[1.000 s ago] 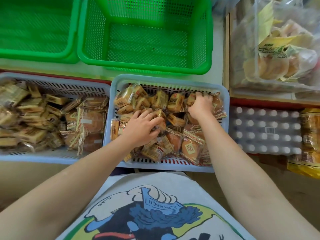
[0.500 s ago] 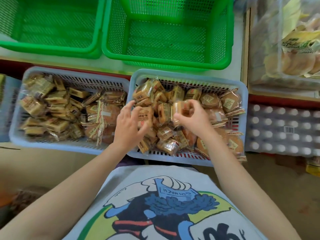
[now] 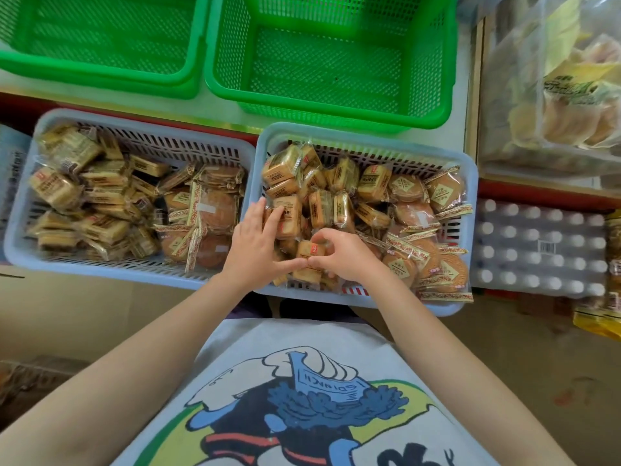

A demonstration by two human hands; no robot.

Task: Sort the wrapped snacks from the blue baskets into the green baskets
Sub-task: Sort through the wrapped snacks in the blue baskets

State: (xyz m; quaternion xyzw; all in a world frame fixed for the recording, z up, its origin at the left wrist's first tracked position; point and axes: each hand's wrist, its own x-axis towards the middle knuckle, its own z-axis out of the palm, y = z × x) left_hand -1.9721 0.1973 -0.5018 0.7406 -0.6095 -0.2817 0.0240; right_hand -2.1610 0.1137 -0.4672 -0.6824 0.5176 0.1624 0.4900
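Right hand (image 3: 346, 255) pinches a small square wrapped snack (image 3: 307, 252) near the front edge of the right blue basket (image 3: 470, 169); left hand (image 3: 255, 240) rests flat-fingered on neighbouring packs. Picking underway; next, lift and carry to the green basket (image 3: 447, 95) behind, seemingly empty. Left blue basket (image 3: 20, 210) stays heaped.

Shirt print (image 3: 331, 386) — mirrored lettering, illegible; snack wrappers (image 3: 285, 213) — print too small.

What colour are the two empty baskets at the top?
Bright green mesh plastic, both the left basket and the right basket; the head view shows them clearly.
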